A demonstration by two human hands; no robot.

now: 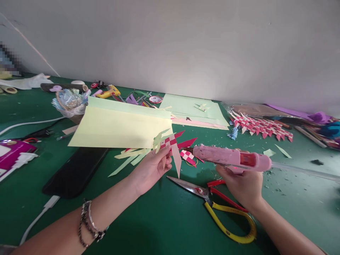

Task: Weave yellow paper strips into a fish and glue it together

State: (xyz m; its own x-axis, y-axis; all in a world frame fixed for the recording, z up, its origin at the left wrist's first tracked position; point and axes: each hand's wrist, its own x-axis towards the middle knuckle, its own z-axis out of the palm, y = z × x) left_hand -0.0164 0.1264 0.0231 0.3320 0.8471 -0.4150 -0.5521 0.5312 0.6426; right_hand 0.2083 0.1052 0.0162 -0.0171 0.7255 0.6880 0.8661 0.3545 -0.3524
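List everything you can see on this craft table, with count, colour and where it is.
glue gun: 1, pink, in right hand
woven paper piece: 1, red and pale, in left hand
scissors: 1, yellow and red handles, front centre
paper sheets: several, pale yellow-green, centre
woven strips: a pile, red and white, right
second glue gun: 1, yellow, back
table: 1, green
left hand: gripping paper piece
right hand: gripping glue gun

Green table (164, 219) carries scissors (212, 202), yellow paper (119, 129), woven strips (262, 127).
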